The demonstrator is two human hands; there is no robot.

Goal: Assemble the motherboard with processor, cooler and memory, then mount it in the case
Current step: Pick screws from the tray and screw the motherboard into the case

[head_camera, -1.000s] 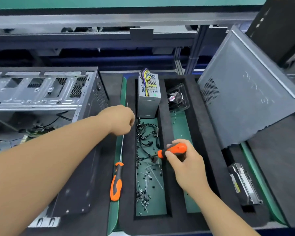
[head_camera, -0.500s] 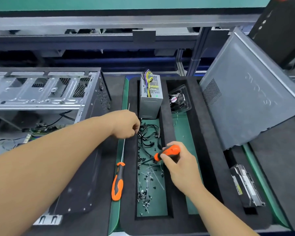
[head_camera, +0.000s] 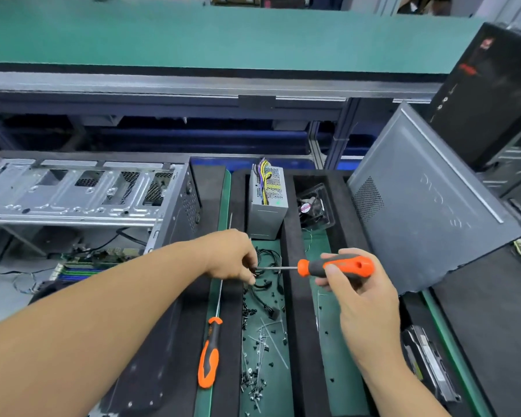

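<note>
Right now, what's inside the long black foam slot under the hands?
Small black screws, white zip ties, black cables on green matting. The left hand covers whatever its fingers pinch at the orange screwdriver tip.

Two hands: the left (head_camera: pixel 232 257) at 12 o'clock of the tray, the right (head_camera: pixel 358 293) at 3. Two orange screwdrivers, one held (head_camera: pixel 337 266), one lying (head_camera: pixel 209 353) at 7 o'clock. One case (head_camera: pixel 82 191) at 10, one side panel (head_camera: pixel 427 206) at 2, one power supply (head_camera: pixel 266 200), one fan (head_camera: pixel 312 207), one drive (head_camera: pixel 430 362) at 5. Loose screws (head_camera: pixel 253 377) too many to count.
</note>
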